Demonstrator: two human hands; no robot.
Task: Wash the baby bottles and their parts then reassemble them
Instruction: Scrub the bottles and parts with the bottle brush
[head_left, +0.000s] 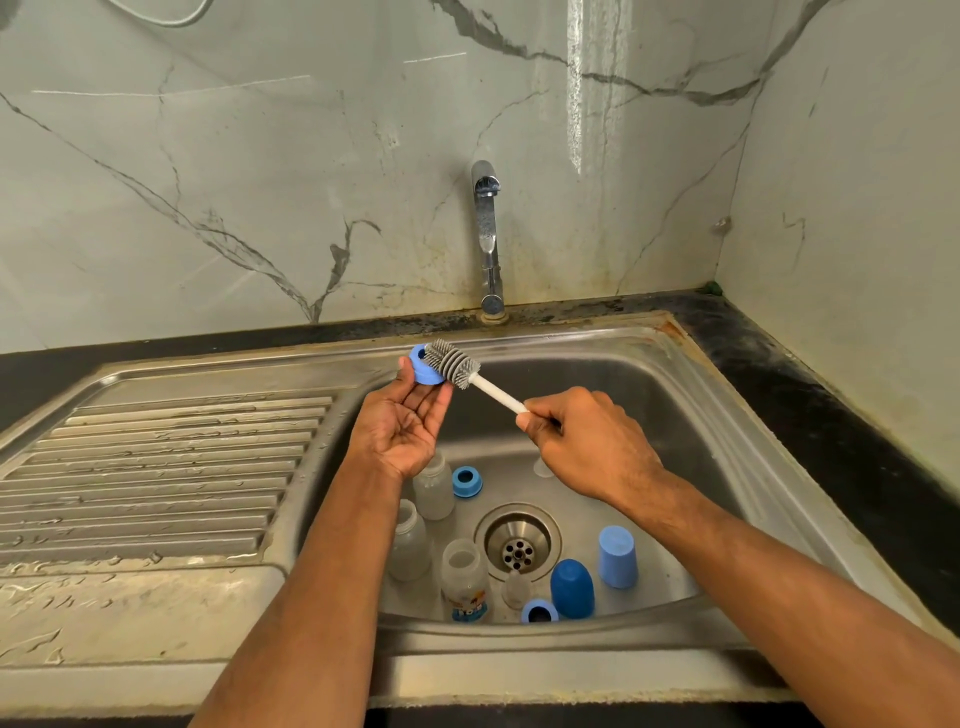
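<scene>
Collar ring in hand: I hold a light-blue screw ring (427, 367) up over the far left edge of the sink basin, pinched at the tips of my left hand (402, 423), palm turned up toward me.
Brush: my bottle brush (453, 362) has its grey bristle head lying against the ring's right side; its white handle runs down and right into my right hand (582, 441).
Left grip: thumb and fingertips clamped on the ring, the rest of the palm open.
Right grip: fingers curled tight round the end of the brush handle.
Bottles: three clear bottles stand without tops in the basin, two at the left wall (432, 488) (410, 540) and one printed bottle (465, 579) at the near side.
Loose parts: a blue ring (467, 481) lies just beside the farthest bottle; another blue ring (539, 611) sits at the near wall, touching or nearly touching a dark-blue cap (572, 588); a light-blue cap (617, 556) stands just right of that one. A small clear piece (517, 587) stands between the printed bottle and the dark cap; I cannot tell what it is.
Sink: steel basin (675, 415) with the drain (517, 543) amid the parts, ribbed drainboard (156, 467) to my left.
Tap: chrome tap (487, 234) rises behind the basin from the dark surface (831, 415), against marble-patterned wall.
</scene>
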